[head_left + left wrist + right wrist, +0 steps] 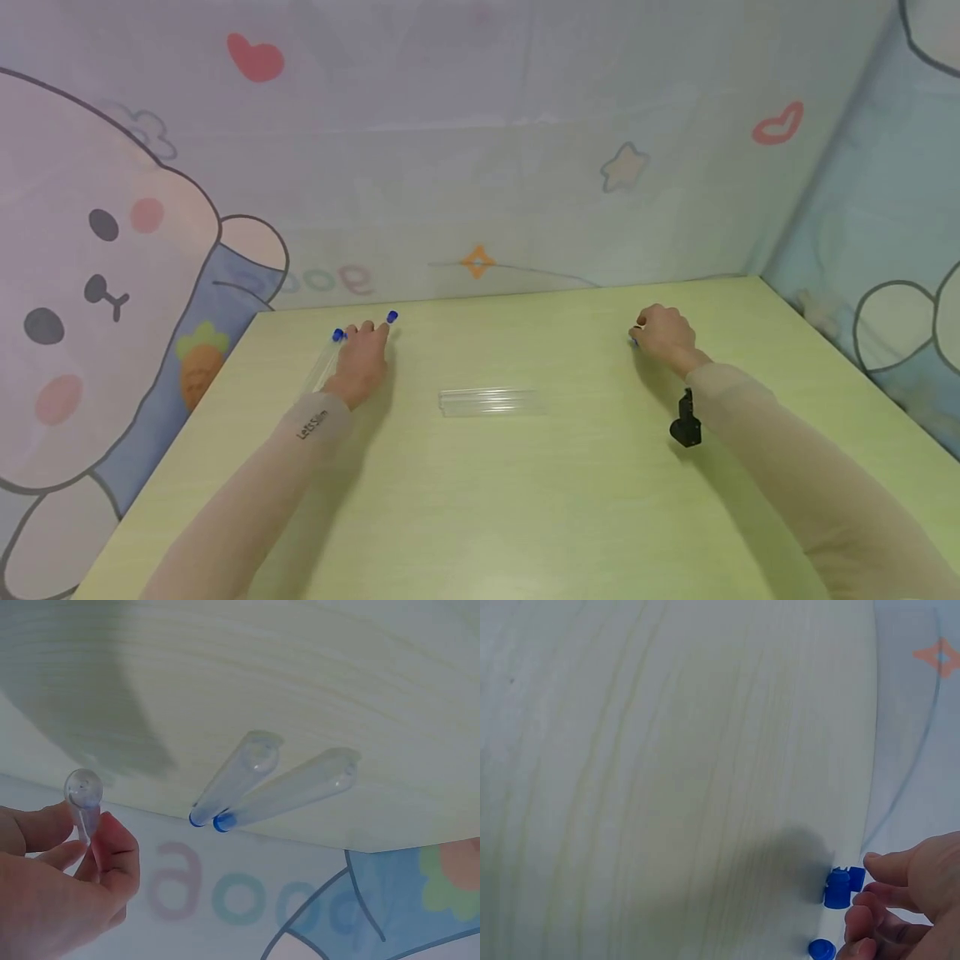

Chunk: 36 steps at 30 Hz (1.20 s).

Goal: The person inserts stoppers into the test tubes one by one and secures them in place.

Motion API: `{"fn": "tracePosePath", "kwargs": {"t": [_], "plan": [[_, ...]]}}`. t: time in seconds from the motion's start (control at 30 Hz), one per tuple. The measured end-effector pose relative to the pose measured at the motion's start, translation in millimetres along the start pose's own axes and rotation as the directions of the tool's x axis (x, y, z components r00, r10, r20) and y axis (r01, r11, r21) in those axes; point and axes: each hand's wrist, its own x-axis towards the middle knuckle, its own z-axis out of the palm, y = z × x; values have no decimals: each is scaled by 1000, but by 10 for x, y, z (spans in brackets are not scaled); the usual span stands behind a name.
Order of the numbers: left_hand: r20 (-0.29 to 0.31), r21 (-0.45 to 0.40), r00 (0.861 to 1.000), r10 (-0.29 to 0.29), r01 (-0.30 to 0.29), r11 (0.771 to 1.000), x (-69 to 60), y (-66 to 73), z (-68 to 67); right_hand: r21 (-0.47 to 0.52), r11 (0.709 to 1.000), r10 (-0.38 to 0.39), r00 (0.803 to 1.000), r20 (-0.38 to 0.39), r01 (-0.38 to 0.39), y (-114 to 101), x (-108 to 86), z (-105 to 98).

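My left hand (360, 362) is at the table's far left; in the left wrist view its thumb and fingers pinch a clear test tube (83, 789), rounded end toward the camera. Beyond those fingers a blue cap (392, 317) shows in the head view. Two more capped test tubes (296, 787) lie beside that hand, their blue ends close together. Over the far right of the table, my right hand (666, 335) has its thumb and fingertips around a small blue cap (857, 878). Other blue caps (838, 891) lie against it and just below.
Several clear tubes (491, 402) lie side by side at the middle of the pale table (525, 500). A printed cloth (450, 183) hangs along the back edge, and another covers the right side. A black camera mount (686, 421) hangs under the right wrist.
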Motion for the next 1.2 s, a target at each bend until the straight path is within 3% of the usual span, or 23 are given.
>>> {"fn": "tracePosePath", "kwargs": {"t": [0.4,0.8,1.2], "plan": [[62,30,994,-91,89,996,-23,-141,46,39,999,-5,999,-40,7,14,28,25],[124,67,985,-120,112,991,-26,-282,104,40,999,-33,999,-26,34,-8,40,19],[136,52,981,-138,132,990,-26,-283,101,29,998,-54,999,-8,54,-6,105,18]]}}
